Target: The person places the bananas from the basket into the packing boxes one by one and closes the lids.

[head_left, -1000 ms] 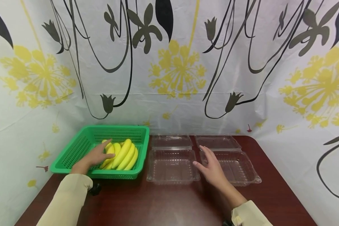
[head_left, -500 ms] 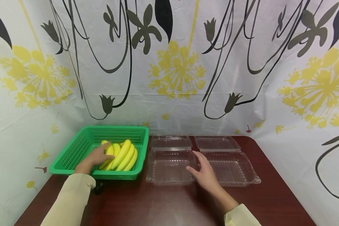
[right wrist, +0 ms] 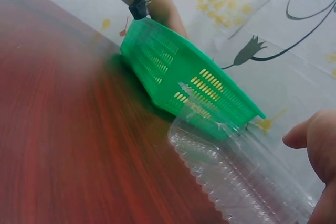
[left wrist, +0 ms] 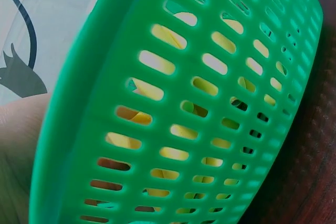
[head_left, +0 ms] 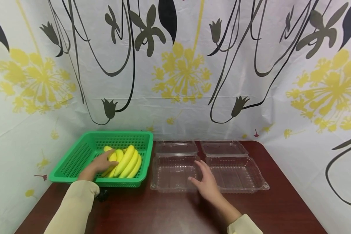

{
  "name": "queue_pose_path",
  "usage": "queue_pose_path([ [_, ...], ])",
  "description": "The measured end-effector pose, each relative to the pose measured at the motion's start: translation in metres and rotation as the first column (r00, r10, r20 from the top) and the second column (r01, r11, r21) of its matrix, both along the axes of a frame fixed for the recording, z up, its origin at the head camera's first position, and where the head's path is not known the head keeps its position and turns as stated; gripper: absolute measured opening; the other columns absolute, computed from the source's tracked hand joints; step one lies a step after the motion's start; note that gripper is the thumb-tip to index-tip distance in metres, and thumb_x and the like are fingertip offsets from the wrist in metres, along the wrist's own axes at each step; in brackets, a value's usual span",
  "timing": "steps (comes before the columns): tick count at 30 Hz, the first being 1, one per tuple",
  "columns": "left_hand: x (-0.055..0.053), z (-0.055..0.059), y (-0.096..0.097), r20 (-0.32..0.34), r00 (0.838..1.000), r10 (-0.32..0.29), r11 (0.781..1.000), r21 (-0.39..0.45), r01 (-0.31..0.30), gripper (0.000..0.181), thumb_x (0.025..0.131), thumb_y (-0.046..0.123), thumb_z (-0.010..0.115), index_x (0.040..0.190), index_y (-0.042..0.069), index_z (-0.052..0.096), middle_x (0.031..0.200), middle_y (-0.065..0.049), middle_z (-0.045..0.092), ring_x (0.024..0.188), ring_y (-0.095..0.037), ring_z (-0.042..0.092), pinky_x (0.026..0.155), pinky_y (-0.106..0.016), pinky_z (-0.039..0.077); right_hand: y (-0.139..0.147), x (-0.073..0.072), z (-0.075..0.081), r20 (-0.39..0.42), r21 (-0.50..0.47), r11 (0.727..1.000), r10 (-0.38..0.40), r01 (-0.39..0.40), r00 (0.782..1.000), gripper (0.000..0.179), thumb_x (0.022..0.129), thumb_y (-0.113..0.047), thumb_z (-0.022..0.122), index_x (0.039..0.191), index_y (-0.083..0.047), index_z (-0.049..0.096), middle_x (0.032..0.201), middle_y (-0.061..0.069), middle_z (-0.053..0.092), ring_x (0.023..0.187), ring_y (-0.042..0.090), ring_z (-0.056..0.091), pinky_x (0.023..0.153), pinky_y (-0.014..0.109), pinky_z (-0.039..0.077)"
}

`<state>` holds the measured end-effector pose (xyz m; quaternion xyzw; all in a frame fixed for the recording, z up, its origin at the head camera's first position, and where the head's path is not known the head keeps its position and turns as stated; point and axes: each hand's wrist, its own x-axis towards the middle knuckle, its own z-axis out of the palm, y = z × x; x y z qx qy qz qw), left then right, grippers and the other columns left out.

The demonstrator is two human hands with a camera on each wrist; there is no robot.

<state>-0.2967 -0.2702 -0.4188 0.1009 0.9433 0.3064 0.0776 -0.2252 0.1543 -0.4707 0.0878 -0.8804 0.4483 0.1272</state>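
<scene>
Inside a green plastic basket (head_left: 146,169) on the left lie yellow bananas (head_left: 125,162). My left hand (head_left: 100,162) reaches over the basket's front rim and grips the bananas on their left side, thumb in front and fingers behind. The left wrist view shows mostly the basket's slotted wall (left wrist: 173,129), with yellow showing through and the fingers hidden. My right hand (head_left: 206,183) holds nothing; its fingers are spread over the inner edges of two clear plastic clamshell containers (head_left: 175,175). In the right wrist view its thumb (right wrist: 302,135) is above a container.
The two hinged containers stand side by side with lids (head_left: 223,148) folded back toward the wall. Beneath everything is a dark red wooden table (head_left: 152,214). A patterned white cloth (head_left: 181,113) hangs directly behind and at both sides.
My left hand has settled lower onto the bananas, its fingers curling in around them. My right hand has drifted left, from the right container toward the left one.
</scene>
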Motion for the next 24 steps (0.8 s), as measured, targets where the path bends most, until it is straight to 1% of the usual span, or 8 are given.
queue_pose_path([
  [4, -0.001, -0.002, -0.002, -0.013, 1.000, 0.000, 1.000, 0.014, 0.000, 0.068, 0.097, 0.018, 0.060, 0.147, -0.012, 0.024, 0.144, -0.041, 0.027, 0.126, -0.059, 0.030, 0.095, -0.066, 0.034, -0.004, 0.005, -0.007, -0.006, 0.003, 1.000, -0.010, 0.010, 1.000, 0.069, 0.080, -0.012, 0.079, 0.141, -0.005, 0.048, 0.152, 0.027, 0.027, 0.133, 0.050, 0.033, 0.098, 0.068, 0.033],
  [8, -0.003, -0.004, -0.005, -0.030, 1.000, 0.007, 1.000, 0.012, -0.007, 0.068, 0.096, 0.016, 0.062, 0.146, -0.012, 0.026, 0.142, -0.041, 0.030, 0.124, -0.059, 0.033, 0.094, -0.066, 0.036, -0.006, 0.009, -0.015, -0.010, 0.002, 1.000, -0.015, 0.015, 1.000, 0.072, 0.078, -0.011, 0.080, 0.142, -0.004, 0.046, 0.154, 0.026, 0.023, 0.133, 0.050, 0.032, 0.097, 0.067, 0.035],
  [11, -0.004, -0.005, -0.006, -0.040, 0.999, 0.013, 1.000, 0.002, -0.012, 0.068, 0.095, 0.015, 0.063, 0.146, -0.012, 0.026, 0.142, -0.041, 0.030, 0.124, -0.059, 0.033, 0.094, -0.066, 0.036, -0.005, 0.010, -0.020, -0.010, -0.001, 1.000, -0.021, 0.021, 1.000, 0.071, 0.079, -0.012, 0.079, 0.141, -0.004, 0.046, 0.153, 0.026, 0.024, 0.133, 0.050, 0.031, 0.098, 0.066, 0.034],
  [15, -0.004, -0.004, -0.005, -0.053, 0.998, 0.023, 1.000, -0.012, -0.023, 0.068, 0.095, 0.014, 0.063, 0.146, -0.012, 0.026, 0.142, -0.041, 0.030, 0.123, -0.058, 0.035, 0.094, -0.065, 0.036, -0.003, 0.013, -0.027, -0.002, -0.002, 1.000, -0.010, 0.010, 1.000, 0.071, 0.080, -0.014, 0.079, 0.142, -0.003, 0.046, 0.153, 0.026, 0.024, 0.134, 0.050, 0.030, 0.100, 0.067, 0.031],
  [20, -0.002, -0.001, -0.004, -0.041, 0.998, 0.049, 0.999, 0.003, -0.049, 0.069, 0.095, 0.013, 0.062, 0.147, -0.011, 0.024, 0.140, -0.041, 0.032, 0.115, -0.055, 0.046, 0.087, -0.059, 0.044, -0.001, 0.015, -0.033, 0.014, -0.022, 1.000, -0.004, 0.004, 1.000, 0.072, 0.083, -0.020, 0.076, 0.145, -0.004, 0.042, 0.155, 0.024, 0.021, 0.137, 0.049, 0.026, 0.101, 0.068, 0.028],
  [21, -0.002, -0.001, -0.005, -0.045, 0.998, 0.054, 0.999, 0.004, -0.053, 0.069, 0.095, 0.013, 0.062, 0.148, -0.010, 0.024, 0.139, -0.041, 0.034, 0.113, -0.054, 0.049, 0.085, -0.057, 0.046, -0.001, 0.015, -0.034, 0.016, -0.022, 1.000, -0.007, 0.007, 1.000, 0.072, 0.084, -0.021, 0.076, 0.145, -0.003, 0.042, 0.155, 0.025, 0.022, 0.137, 0.049, 0.026, 0.101, 0.068, 0.028],
  [24, -0.002, -0.001, -0.006, -0.066, 0.996, 0.056, 0.998, -0.008, -0.057, 0.068, 0.095, 0.013, 0.062, 0.147, -0.010, 0.026, 0.133, -0.041, 0.041, 0.111, -0.052, 0.051, 0.080, -0.053, 0.049, 0.001, 0.015, -0.036, 0.023, -0.016, 1.000, -0.012, 0.012, 1.000, 0.073, 0.086, -0.024, 0.075, 0.146, -0.002, 0.039, 0.154, 0.026, 0.023, 0.136, 0.049, 0.026, 0.101, 0.068, 0.028],
])
